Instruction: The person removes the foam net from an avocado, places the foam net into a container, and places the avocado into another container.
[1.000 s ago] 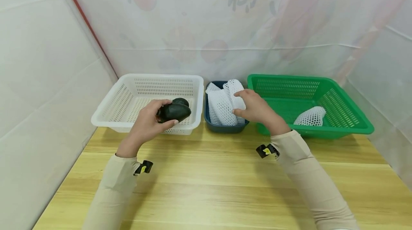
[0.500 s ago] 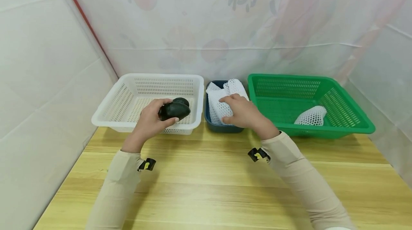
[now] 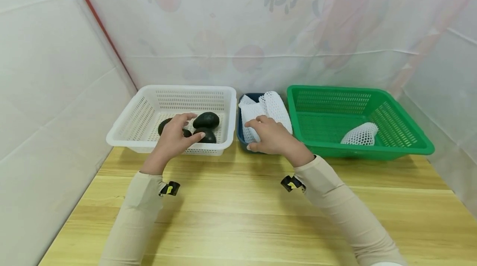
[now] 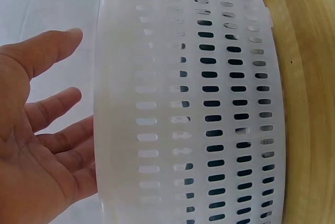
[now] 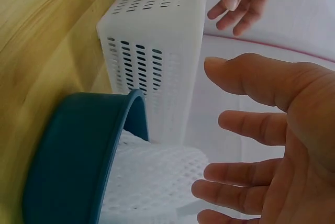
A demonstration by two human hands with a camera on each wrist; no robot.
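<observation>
Several dark green avocados (image 3: 206,120) lie in the white basket (image 3: 124,129), partly covered by my left hand. That left hand (image 3: 174,135) hovers over the basket's front rim, fingers spread and nothing between them; the left wrist view shows the bare palm beside the basket wall (image 4: 157,77). Over the small blue bin (image 3: 242,144), my right hand (image 3: 272,135) is held with loosely bent, parted fingers and no object in it. White foam net sleeves (image 3: 275,111) fill that bin, and in the right wrist view the fingertips overlap a foam sleeve (image 5: 157,174).
At right stands a green basket (image 3: 320,133) with one white foam-netted item (image 3: 360,134) inside. The three containers line the back of the wooden table (image 3: 231,216). A pale printed curtain (image 3: 223,22) hangs behind them.
My left hand has let go of the avocados, which now rest in the white basket. My right hand has moved left and slightly nearer across the foam sleeves.
</observation>
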